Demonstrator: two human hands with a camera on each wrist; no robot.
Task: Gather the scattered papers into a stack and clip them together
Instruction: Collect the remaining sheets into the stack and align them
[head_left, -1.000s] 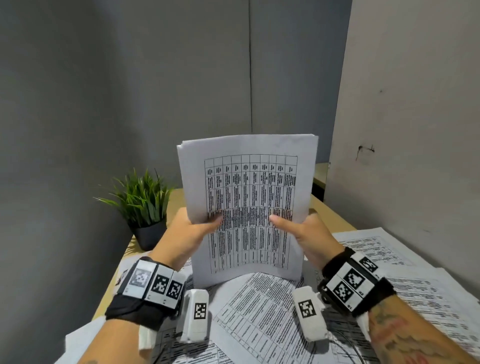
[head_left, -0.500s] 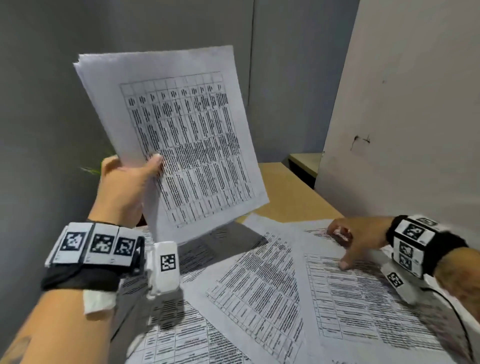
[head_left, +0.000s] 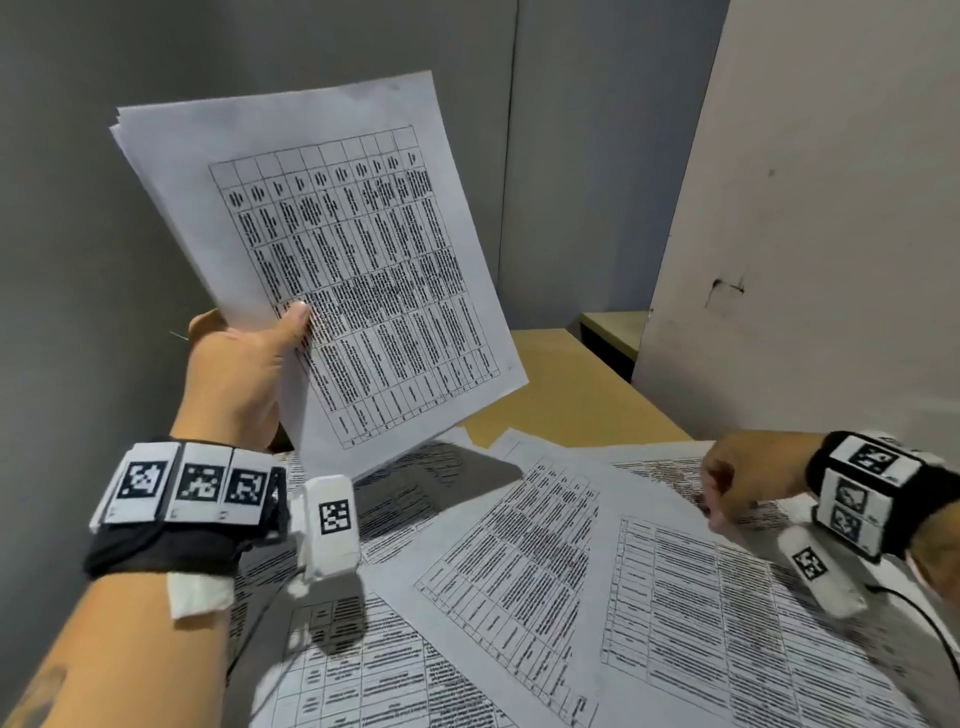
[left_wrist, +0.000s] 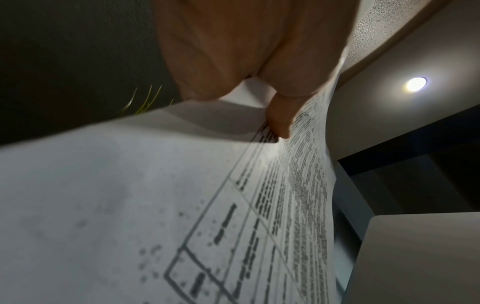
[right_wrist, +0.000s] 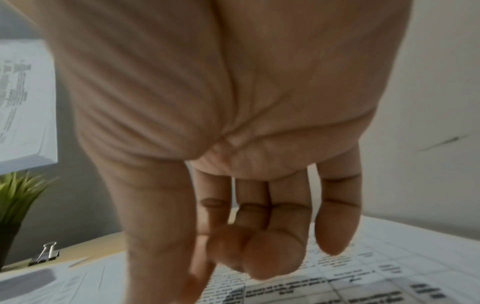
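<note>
Head view is showing the left hand (head_left: 236, 374) lifting a partial stack (head_left: 332, 260) off the desk, thumb pinching across the printed face and the other fingers hidden behind the sheets — the left wrist view is confirming that thumb pressing on the print. Down at the far right, the right hand (head_left: 737, 480) is reaching onto the loose papers (head_left: 597, 571) lying under and in front of it, fingers curling with the tips at or just above the top sheet; whether they are already pinching it, I cannot tell. So the gathering step is under way, with many sheets lying scattered below both hands. Next, I judge, the right hand is needing to lift one sheet and bring it to the raised stack — the binder clip (right_wrist: 45, 254), sitting beyond that hand near the plant (right_wrist: 15, 197), is waiting for later
</note>
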